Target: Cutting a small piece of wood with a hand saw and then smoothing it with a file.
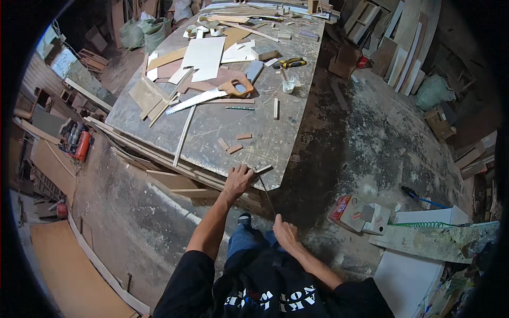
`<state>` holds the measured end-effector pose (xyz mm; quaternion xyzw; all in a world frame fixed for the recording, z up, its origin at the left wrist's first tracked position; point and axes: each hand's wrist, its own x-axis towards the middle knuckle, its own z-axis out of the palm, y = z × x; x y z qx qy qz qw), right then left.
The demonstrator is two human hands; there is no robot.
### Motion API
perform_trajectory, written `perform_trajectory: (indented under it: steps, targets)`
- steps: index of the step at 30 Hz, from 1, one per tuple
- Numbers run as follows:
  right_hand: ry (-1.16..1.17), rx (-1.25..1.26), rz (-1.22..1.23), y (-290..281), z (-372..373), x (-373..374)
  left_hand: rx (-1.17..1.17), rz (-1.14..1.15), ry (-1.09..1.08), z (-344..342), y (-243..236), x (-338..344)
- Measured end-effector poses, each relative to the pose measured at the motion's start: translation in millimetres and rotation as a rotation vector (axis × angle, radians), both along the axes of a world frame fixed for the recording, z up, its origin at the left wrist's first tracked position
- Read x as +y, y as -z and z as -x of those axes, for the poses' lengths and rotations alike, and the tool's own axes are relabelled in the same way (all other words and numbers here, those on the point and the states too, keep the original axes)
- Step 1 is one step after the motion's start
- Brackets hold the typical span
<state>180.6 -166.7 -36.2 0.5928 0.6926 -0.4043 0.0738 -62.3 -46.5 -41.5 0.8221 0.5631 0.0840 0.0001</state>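
At the near corner of the worktable [212, 138], my left hand [238, 180] is closed on a short wood strip [263, 169] and presses it down on the tabletop. The strip's right end sticks out past my fingers. My right hand [285, 230], lower and to the right, is wrapped round the near end of a long, thin blade-like tool [269, 199]. This tool slants up to the table edge and meets the strip just right of my left hand. It shows edge-on, so its exact kind cannot be told. Several small wood blocks [234, 149] lie just beyond.
A handsaw [212, 95] with an orange handle, a pencil [239, 108], pliers [289, 63], a plastic cup [289, 85] and white sheets [203, 57] are on the table. A red compressor [82, 144] stands on the floor left; a red-and-white box [352, 212] lies right.
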Motion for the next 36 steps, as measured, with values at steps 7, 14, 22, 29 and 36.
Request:
perform_trajectory:
  steps: [7, 14, 22, 29, 36]
  targets:
    - [0.034, 0.016, -0.152, -15.5, -81.6, -72.1, -0.070, 0.078, -0.093, 3.7, 9.4, 8.1]
    - [0.443, 0.355, -0.533, -67.5, -66.3, -7.7, -0.678, 0.264, -0.244, -14.6, -47.6, -10.3]
    - [0.694, 1.211, -0.022, -178.0, 42.0, 103.3, -1.224, 0.509, -0.304, -30.9, -164.6, -50.9]
    - [0.571, 1.339, 0.054, -231.8, 97.7, 121.1, -1.317, 0.467, -0.278, 9.8, -214.6, -60.5]
    - [0.600, 1.404, 0.032, -248.9, 143.7, 122.6, -1.526, 0.538, -0.257, 43.8, -231.0, -58.6]
